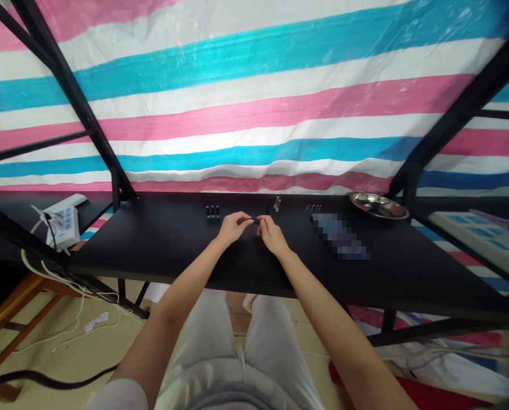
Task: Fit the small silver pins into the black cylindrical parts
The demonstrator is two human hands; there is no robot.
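Observation:
Over the middle of a black table (152, 239), my left hand (234, 226) and my right hand (271, 232) face each other with fingertips almost meeting. Thumb and fingers are pinched together on both hands. Something tiny and dark seems to sit between the fingertips, too small to name. Just left of my left hand, three short black cylinders with pale ends (212, 212) stand in a row. Beyond my right hand lies a small group of whitish cylinders (277, 203). Farther right are several tiny metallic pieces (313, 208).
A shiny round metal dish (379, 206) rests at the table's back right. In front of it lies a flat, pixelated item (340, 237). Black metal posts (73, 97) rise at both sides. A white power strip (64, 225) with cables is at the left; striped sheeting (254, 108) hangs behind.

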